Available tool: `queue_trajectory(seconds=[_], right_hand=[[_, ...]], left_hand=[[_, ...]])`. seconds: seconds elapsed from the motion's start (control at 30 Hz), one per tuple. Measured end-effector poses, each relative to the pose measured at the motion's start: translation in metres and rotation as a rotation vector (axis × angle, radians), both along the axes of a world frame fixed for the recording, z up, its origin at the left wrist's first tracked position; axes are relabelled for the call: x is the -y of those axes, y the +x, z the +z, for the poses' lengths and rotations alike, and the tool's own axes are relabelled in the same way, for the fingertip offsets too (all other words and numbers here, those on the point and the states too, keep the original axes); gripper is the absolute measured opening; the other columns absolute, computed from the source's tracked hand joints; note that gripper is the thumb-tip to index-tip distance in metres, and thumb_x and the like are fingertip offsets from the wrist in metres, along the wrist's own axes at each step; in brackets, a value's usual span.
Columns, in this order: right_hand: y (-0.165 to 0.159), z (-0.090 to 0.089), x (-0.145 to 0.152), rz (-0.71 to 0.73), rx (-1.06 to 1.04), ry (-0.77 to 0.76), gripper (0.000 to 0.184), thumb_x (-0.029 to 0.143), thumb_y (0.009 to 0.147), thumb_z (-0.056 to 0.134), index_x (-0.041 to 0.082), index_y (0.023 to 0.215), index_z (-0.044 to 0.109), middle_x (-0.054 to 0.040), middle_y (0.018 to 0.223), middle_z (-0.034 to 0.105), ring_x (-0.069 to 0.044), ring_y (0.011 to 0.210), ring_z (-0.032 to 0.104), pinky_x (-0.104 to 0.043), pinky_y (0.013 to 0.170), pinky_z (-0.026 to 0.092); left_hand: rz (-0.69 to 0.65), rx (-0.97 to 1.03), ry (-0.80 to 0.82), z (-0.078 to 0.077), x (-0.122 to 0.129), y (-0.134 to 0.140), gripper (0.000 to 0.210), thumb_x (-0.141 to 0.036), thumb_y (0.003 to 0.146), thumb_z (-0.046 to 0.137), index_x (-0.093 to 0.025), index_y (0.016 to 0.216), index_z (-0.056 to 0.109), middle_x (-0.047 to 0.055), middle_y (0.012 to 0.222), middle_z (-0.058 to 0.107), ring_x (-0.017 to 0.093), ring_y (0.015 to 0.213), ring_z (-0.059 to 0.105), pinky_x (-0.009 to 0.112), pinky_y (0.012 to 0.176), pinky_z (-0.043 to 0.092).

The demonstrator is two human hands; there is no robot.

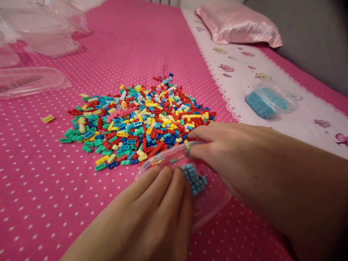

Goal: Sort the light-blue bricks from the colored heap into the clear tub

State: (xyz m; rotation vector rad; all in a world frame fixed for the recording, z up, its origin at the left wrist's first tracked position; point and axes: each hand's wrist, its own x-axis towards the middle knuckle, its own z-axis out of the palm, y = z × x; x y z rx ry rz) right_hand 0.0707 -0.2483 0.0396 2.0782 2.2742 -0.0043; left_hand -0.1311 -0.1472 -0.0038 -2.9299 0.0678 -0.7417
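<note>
A clear plastic container sits on the bed right in front of me, with a small block of joined light-blue toy bricks inside. My left hand is over its left side, fingers bent and pressed together beside these bricks; the fingertips are hidden, so what they hold does not show. Over the far right rim reaches my right hand, its visible fingers stretched out and apart at the near edge of a big pile of mixed toy bricks. The pile has red, yellow, green, blue and pink pieces.
Another clear container with light-blue bricks stands on the white printed strip at the right. Large clear plastic bins and a clear lid lie at the left. One yellow brick is apart. A pink pillow lies far back.
</note>
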Motion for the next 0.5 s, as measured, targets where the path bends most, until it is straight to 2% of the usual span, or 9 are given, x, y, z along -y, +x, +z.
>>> queue_trajectory(seconds=[0.17, 0.3, 0.5], right_hand=[[-0.0089, -0.0005, -0.0034, -0.017, -0.007, -0.064, 0.032, 0.035, 0.100, 0.048, 0.033, 0.124, 0.069, -0.0025, 0.130, 0.069, -0.026, 0.113, 0.067, -0.044, 0.096, 0.055], [-0.0086, -0.0010, -0.0022, -0.016, -0.063, -0.049, 0.033, 0.037, 0.101, 0.045, 0.033, 0.124, 0.069, -0.0019, 0.126, 0.071, -0.024, 0.114, 0.066, -0.041, 0.098, 0.055], [-0.0061, -0.0013, 0.0018, -0.019, -0.052, -0.050, 0.034, 0.037, 0.102, 0.044, 0.033, 0.126, 0.068, -0.0019, 0.131, 0.069, -0.025, 0.115, 0.066, -0.043, 0.099, 0.055]], left_hand=[[-0.009, -0.017, -0.029, -0.0057, 0.0005, -0.0052, 0.029, -0.012, 0.093, 0.048, -0.005, 0.116, 0.063, 0.015, 0.119, 0.070, 0.031, 0.110, 0.065, 0.045, 0.106, 0.044], [-0.012, -0.024, -0.036, -0.0071, 0.0003, -0.0072, 0.029, -0.013, 0.093, 0.049, -0.004, 0.117, 0.062, 0.015, 0.118, 0.070, 0.031, 0.111, 0.065, 0.045, 0.107, 0.044], [-0.010, -0.018, -0.044, -0.0039, 0.0001, -0.0045, 0.030, -0.013, 0.091, 0.050, -0.005, 0.117, 0.062, 0.015, 0.120, 0.070, 0.030, 0.111, 0.065, 0.044, 0.107, 0.045]])
